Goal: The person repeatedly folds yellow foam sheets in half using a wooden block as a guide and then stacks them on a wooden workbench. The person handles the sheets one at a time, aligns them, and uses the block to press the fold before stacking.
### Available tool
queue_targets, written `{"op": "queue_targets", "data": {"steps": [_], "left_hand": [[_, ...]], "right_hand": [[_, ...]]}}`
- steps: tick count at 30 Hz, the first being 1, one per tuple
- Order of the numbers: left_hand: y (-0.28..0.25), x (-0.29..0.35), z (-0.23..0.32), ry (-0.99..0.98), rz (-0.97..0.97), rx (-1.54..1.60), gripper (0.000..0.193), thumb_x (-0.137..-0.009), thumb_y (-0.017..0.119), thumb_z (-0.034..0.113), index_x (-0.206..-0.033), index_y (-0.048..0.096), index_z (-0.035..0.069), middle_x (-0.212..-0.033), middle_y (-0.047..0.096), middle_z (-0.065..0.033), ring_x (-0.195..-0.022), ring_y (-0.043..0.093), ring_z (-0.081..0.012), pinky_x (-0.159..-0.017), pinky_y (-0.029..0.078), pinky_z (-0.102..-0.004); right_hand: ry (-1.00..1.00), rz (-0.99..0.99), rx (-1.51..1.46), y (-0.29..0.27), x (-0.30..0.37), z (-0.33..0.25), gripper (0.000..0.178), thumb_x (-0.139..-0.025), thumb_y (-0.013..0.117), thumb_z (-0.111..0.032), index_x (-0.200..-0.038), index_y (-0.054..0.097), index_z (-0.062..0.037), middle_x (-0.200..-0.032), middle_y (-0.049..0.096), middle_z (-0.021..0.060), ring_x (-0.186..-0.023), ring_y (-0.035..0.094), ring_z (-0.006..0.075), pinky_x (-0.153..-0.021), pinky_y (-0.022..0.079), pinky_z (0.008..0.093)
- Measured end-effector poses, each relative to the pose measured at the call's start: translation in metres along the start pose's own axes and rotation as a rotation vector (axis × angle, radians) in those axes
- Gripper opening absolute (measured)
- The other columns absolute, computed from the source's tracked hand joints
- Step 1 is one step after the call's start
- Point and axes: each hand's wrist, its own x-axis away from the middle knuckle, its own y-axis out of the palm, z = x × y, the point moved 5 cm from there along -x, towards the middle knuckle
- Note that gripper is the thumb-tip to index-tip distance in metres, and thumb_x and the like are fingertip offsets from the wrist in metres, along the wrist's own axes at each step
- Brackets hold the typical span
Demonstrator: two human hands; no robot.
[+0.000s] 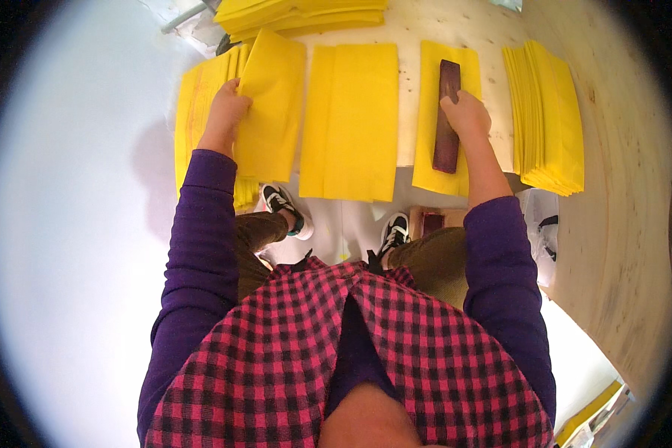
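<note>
At the left of the pale wooden table, my left hand grips the near-left edge of a folded yellow fabric sheet. That sheet leans beside a stack of yellow pieces; its lower end reaches past the table's front edge. A flat yellow folded piece lies in the middle, apart from both hands. Further right, my right hand is closed on a long dark maroon block. The block lies lengthwise over another yellow folded piece. How the right fingertips wrap it is partly hidden.
A thick stack of yellow folded pieces stands at the table's right end. More yellow sheets are piled at the far left of the table. A wooden surface runs along the right. Below, a small box sits near my feet.
</note>
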Motion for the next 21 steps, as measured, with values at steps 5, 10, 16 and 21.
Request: {"op": "queue_targets", "data": {"steps": [5, 10, 16, 21], "left_hand": [[0.003, -0.005, -0.015, -0.057, 0.030, -0.032, 0.053, -0.067, 0.054, 0.001, -0.120, 0.049, -0.003, -0.103, 0.061, -0.0216, -0.098, 0.059, -0.0299, -0.083, 0.045, -0.0325], [0.000, 0.001, -0.007, 0.111, 0.148, -0.390, 0.054, -0.069, 0.054, 0.003, -0.122, 0.047, -0.002, -0.104, 0.059, -0.0251, -0.099, 0.057, -0.0374, -0.087, 0.044, -0.0379], [0.004, 0.047, 0.054, 0.577, 0.364, -0.577, 0.046, -0.073, 0.056, 0.004, -0.118, 0.049, 0.000, -0.108, 0.058, -0.0220, -0.102, 0.055, -0.0345, -0.088, 0.043, -0.0384], [0.046, 0.120, 0.044, 0.321, 0.010, -0.168, 0.026, -0.077, 0.058, 0.007, -0.102, 0.056, -0.001, -0.098, 0.061, -0.0179, -0.090, 0.059, -0.0271, -0.078, 0.046, -0.0334]], "right_hand": [[-0.001, 0.028, -0.002, -0.001, 0.001, 0.000, 0.041, -0.075, 0.051, -0.042, -0.097, 0.062, -0.0083, -0.096, 0.064, 0.0164, -0.091, 0.061, 0.0313, -0.076, 0.048, 0.0415], [-0.016, 0.024, -0.013, -0.002, 0.002, -0.001, 0.042, -0.075, 0.051, -0.041, -0.095, 0.062, -0.0064, -0.095, 0.064, 0.0167, -0.090, 0.061, 0.0318, -0.076, 0.048, 0.0413], [-0.029, 0.039, -0.018, -0.001, 0.001, -0.001, 0.042, -0.076, 0.050, -0.040, -0.096, 0.062, -0.0054, -0.096, 0.063, 0.0179, -0.091, 0.061, 0.0325, -0.076, 0.048, 0.0416], [-0.059, 0.040, -0.005, 0.000, 0.000, 0.000, 0.043, -0.077, 0.048, -0.041, -0.098, 0.062, -0.0058, -0.098, 0.063, 0.0172, -0.092, 0.060, 0.0320, -0.076, 0.048, 0.0420]]}}
